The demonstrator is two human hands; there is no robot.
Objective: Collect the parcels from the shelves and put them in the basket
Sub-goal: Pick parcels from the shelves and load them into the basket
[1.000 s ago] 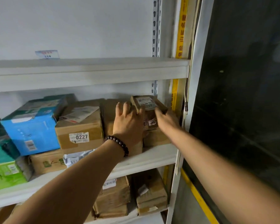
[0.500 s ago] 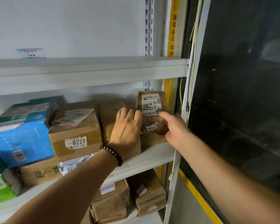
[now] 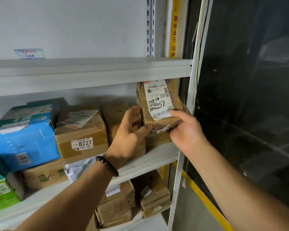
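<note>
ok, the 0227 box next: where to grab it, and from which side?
From the front. The 0227 box is flanked closely by the blue box and another carton, so its sides look closed off. Its top is free under the upper shelf: probably hook the top front edge, slide it out, then take both sides.

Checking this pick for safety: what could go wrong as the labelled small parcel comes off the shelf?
1. The small parcel is tilted with its top close under the upper shelf; lifting higher may snag it.
2. The left hand and right hand grip only its lower end, so it might slip onto the brown box beneath.
</note>
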